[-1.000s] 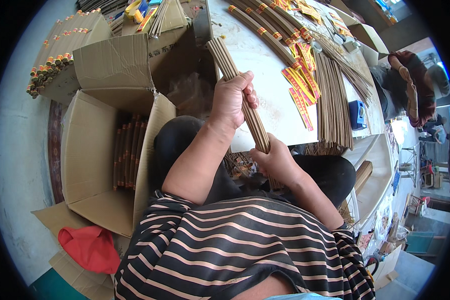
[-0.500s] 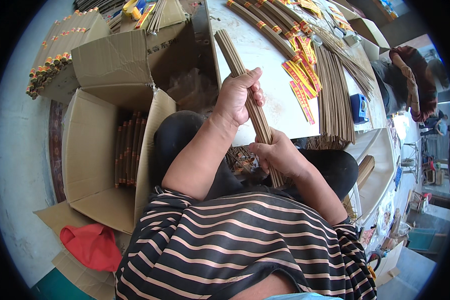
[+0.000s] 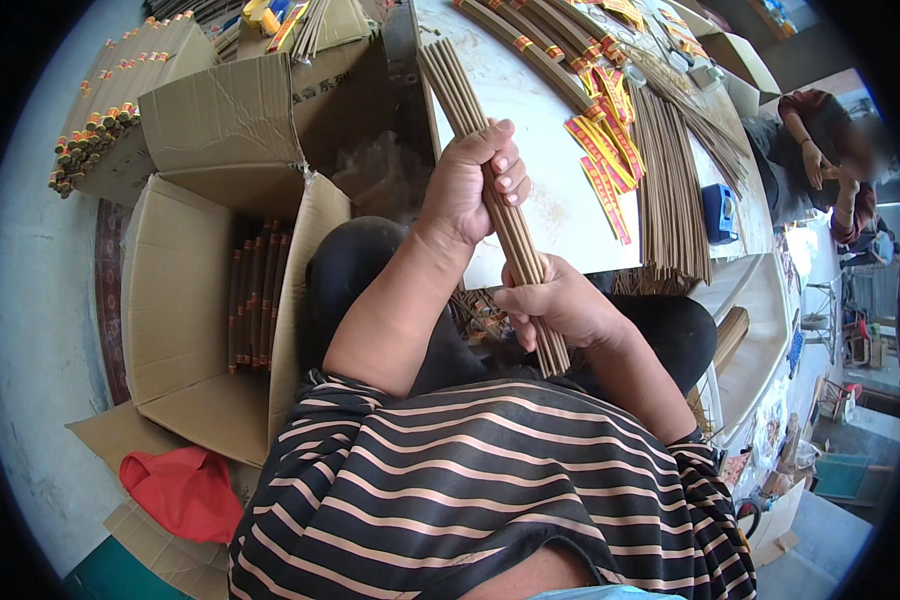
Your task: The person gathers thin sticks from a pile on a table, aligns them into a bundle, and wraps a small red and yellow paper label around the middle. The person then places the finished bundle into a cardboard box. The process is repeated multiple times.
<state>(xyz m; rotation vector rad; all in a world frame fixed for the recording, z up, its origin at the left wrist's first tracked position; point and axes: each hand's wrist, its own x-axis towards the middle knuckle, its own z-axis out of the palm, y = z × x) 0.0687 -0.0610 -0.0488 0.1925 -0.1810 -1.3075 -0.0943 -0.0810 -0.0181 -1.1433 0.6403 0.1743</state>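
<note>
A bundle of brown incense sticks (image 3: pixel 453 88) slants across my lap, its upper end over the table's left edge. My left hand (image 3: pixel 473 182) is wrapped round the bundle above its middle. Lower down, my right hand (image 3: pixel 558 303) closes round the same sticks, with their lower ends showing beneath it. The sticks fan apart a little at both ends. To the right on the white table (image 3: pixel 540 210) lie loose red and yellow paper labels (image 3: pixel 602 150) and a long row of loose incense sticks (image 3: pixel 670 190).
An open cardboard box (image 3: pixel 205 300) with labelled bundles inside stands at my left. Banded bundles (image 3: pixel 525 50) lie at the table's far side. A blue tape dispenser (image 3: pixel 719 213) sits near its right edge. Another person (image 3: pixel 820 150) is at the far right. A red cloth (image 3: pixel 182 492) lies lower left.
The bundle has shifted slightly up and left in my hands, and its upper end is more spread. My left hand has risen a little. The other person's hands have moved.
</note>
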